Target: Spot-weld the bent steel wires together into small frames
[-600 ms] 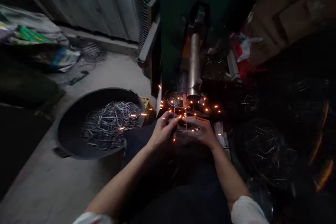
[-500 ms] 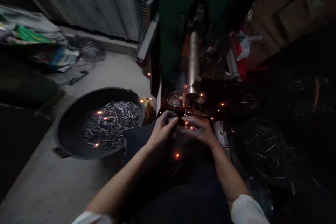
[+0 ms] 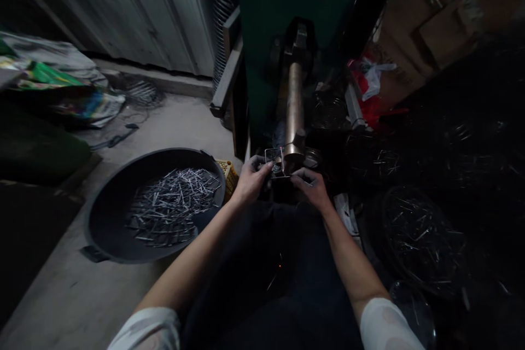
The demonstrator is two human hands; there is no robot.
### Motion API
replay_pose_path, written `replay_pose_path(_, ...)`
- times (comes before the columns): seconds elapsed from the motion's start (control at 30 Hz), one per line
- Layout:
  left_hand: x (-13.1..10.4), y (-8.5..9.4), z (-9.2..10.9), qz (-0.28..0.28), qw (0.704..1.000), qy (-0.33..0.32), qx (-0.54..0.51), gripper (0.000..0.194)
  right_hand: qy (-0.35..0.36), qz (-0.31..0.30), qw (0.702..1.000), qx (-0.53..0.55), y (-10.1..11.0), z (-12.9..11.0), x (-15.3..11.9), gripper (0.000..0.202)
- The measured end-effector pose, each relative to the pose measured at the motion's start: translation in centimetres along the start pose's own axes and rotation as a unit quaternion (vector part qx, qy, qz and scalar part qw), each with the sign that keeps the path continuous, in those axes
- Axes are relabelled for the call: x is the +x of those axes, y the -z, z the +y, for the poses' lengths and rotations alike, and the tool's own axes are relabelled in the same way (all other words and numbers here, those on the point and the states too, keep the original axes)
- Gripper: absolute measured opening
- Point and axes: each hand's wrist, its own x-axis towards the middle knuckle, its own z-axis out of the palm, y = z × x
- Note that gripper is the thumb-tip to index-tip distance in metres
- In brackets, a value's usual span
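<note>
My left hand (image 3: 251,181) pinches a small square frame of thin metal wire (image 3: 283,161) at its left side, thumb on the near side. On the other side, my right hand (image 3: 313,188) has its fingers closed at the lower right corner of the frame; the fingertips are dark and small in view. The frame is tilted up just left of the blunt end of a round brass-coloured machine arm (image 3: 294,104). A tiny red glow shows at the frame's upper right corner. Small metal parts lie behind the frame, partly hidden by it.
A black basin (image 3: 98,197) of short metal rods (image 3: 176,202) stands on the floor at left, beside a yellow crate (image 3: 228,173). A dark container (image 3: 383,219) with wire pieces is at right. Behind stand a green machine body (image 3: 262,27), red bags (image 3: 371,112) and cardboard (image 3: 443,33).
Several bright sparks around the machine and basin have died away, leaving one small glow near my lap. The wire frame has tipped up into view between my hands. The view has shifted slightly.
</note>
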Motion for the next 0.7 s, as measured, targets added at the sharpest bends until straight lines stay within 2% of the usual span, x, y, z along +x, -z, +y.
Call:
replay_pose_path(0.2, 0.9, -0.1, 0.1, 0.004, 1.000, -0.015, -0.013, 0.040, 0.014, 0.028, 0.999, 0.009, -0.4, 0.3, 1.0, 0.025)
replay_pose_path(0.37, 1.2, -0.2, -0.1, 0.012, 0.999, -0.029, -0.025, 0.040, -0.029, 0.028, 0.997, 0.060, 0.3, 1.2, 0.0, 0.024)
replay_pose_path(0.43, 0.9, -0.2, -0.1, 0.017, 0.999, -0.029, -0.018, 0.041, -0.062, 0.022, 0.994, 0.089, 1.1, 1.4, -1.6, 0.030)
replay_pose_path(0.57, -0.4, 0.1, -0.3, 0.034, 0.998, -0.046, 0.000, 0.039, -0.117, 0.016, 0.988, 0.103, 3.3, 1.9, -6.1, 0.027)
replay_pose_path(0.63, -1.3, 1.3, -0.5, 0.055, 0.997, -0.051, -0.008, 0.038, -0.139, 0.021, 0.986, 0.089, 4.4, 2.6, -8.5, 0.029)
replay_pose_path(0.7, -2.2, 3.7, -0.7, 0.098, 0.994, -0.038, -0.033, 0.037, -0.165, 0.026, 0.985, 0.051, 5.3, 3.5, -10.6, 0.031)
